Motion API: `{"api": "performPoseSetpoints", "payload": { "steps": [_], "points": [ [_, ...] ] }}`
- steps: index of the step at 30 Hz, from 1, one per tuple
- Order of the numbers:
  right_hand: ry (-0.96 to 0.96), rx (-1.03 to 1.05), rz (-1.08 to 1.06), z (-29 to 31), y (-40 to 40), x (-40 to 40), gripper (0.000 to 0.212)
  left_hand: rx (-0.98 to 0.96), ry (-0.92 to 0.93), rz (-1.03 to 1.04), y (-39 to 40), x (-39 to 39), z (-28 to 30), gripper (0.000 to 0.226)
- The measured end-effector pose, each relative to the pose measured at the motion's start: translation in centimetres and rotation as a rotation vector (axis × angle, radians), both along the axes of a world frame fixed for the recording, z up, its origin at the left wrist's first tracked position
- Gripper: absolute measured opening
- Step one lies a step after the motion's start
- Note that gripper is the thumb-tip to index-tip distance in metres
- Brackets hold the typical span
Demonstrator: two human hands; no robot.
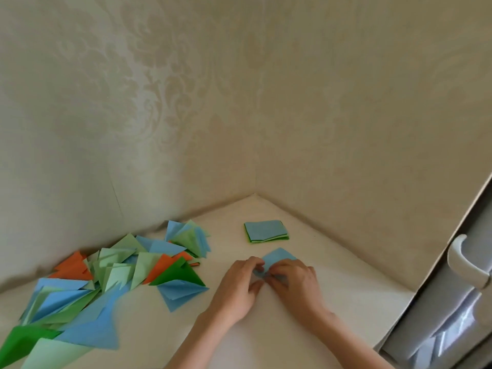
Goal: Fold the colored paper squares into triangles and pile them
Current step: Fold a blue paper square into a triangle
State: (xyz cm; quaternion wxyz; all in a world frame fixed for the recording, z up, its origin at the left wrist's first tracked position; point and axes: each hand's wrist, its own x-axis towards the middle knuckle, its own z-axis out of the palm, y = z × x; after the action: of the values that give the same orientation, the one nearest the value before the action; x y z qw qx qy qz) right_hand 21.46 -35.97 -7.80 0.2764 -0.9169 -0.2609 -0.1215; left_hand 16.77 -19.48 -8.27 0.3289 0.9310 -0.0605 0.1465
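Head view: both hands are down on the cream tabletop (279, 328), working one light blue paper square (279, 258). Left hand (237, 286) has fingers curled onto the sheet's near-left edge, thumb tucked underneath side toward the middle; looks like a pinch on the paper. Right hand (295, 282) mirrors it, fingers bent over the near-right part of the sheet, pressing and pinching it. So the paper sits right between the two grips, mostly covered; only its far corner sticks out past the fingertips, pointing toward the wall corner. Can't tell how far the fold has got, the hands hide the crease. Just beyond that, apart from the hands, a small stack of unfolded squares (266, 231), blue on top, green edges showing below. Well to the left, a loose sprawl of folded triangles (106, 283) runs along the wall: light blue, pale green, dark green, a couple of orange, overlapping, not a neat pile. Nearest one, a blue triangle (181, 292), lies near the left hand without touching it. Patterned beige wallpaper (186, 102) behind. At far right, a white door handle (464, 265) on a grey panel.
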Motion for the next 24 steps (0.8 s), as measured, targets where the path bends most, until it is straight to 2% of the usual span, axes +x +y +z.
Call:
{"api": "performPoseSetpoints", "payload": {
  "steps": [4,8,17,24],
  "points": [
    [0.154,0.203,0.025,0.6,-0.4,0.4,0.025,-0.039,-0.077,0.046,-0.4,0.4,0.0,0.027],
    [0.229,0.287,-0.015,0.6,-0.5,0.5,0.024,-0.026,-0.116,0.107,-1.2,1.4,-0.2,0.023],
    [0.291,0.350,-0.135,-0.1,0.1,0.7,0.030,-0.019,-0.091,0.198,-1.8,2.1,-0.5,0.022],
    [0.372,0.328,-0.085,0.8,-0.1,1.7,0.032,-0.075,-0.095,0.198,-1.5,2.2,-0.7,0.025]
  ]
}}
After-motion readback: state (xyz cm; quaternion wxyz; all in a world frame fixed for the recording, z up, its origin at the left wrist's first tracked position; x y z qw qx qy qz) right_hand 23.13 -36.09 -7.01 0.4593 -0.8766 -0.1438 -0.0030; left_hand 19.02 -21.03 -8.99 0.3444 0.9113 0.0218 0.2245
